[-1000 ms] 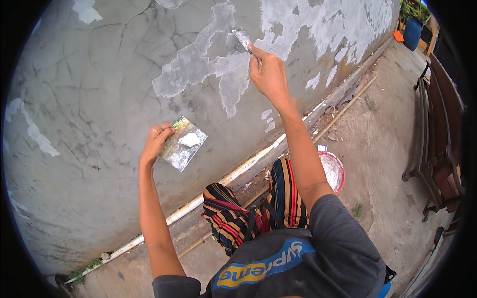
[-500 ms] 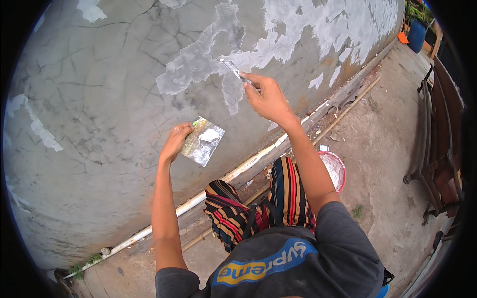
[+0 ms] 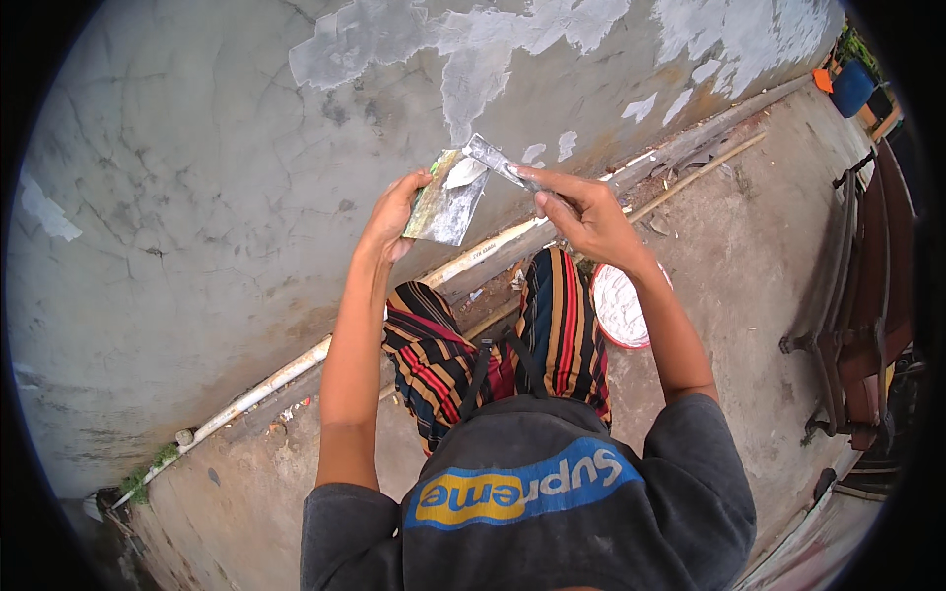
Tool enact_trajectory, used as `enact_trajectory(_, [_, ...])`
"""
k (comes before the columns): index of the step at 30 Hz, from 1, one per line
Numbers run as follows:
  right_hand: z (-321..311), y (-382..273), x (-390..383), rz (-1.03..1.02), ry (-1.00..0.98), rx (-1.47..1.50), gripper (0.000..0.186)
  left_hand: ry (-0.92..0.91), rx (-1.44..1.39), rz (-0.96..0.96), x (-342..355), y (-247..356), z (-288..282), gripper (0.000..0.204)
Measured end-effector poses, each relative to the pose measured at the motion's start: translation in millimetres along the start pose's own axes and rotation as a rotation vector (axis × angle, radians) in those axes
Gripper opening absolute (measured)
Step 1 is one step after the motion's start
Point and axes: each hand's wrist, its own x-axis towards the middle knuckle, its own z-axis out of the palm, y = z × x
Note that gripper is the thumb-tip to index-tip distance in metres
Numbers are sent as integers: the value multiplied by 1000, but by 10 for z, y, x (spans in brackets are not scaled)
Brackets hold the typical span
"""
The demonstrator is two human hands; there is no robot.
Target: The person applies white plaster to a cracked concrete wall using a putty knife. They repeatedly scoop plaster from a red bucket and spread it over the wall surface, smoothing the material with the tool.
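Note:
My left hand (image 3: 394, 212) is closed on the edge of a flat, smeared square board (image 3: 445, 219) that carries a dab of white putty (image 3: 465, 173). In my right hand (image 3: 591, 219) is a putty knife (image 3: 493, 158) with a flat metal blade. The blade's tip is at the board's upper edge, beside the putty; whether it touches I cannot tell. Beyond both hands stands a cracked grey wall (image 3: 197, 197) with pale patches of filler (image 3: 473, 74) spread over it.
A red-rimmed bucket (image 3: 621, 305) of white paste stands beside my right knee. A white pipe (image 3: 266, 389) and a thin pole (image 3: 700, 172) run along the wall's foot. Dark wooden benches (image 3: 867, 305) stand at the right, and a blue barrel (image 3: 851, 89) at the far right.
My right hand has brought the putty knife down from the wall to the board. My left hand has raised and tilted the board. The view has shifted, so the wall patches sit higher.

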Motion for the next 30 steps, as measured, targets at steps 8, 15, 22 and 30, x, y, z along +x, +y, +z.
enact_trajectory(8, [76,54,-134,-234,-74,-316,50,67,-40,-8,-216,33,62,29])
enact_trajectory(15, [-30,27,-421,-219,-247,-470,61,82,-127,-41,-379,-176,48,26])
enact_trajectory(22, [-101,125,-765,-124,-390,-546,51,150,-200,-68,-547,-409,-118,32])
enact_trajectory(30, [189,49,-558,-174,-143,-309,57,305,-212,-68,-673,-517,-34,30])
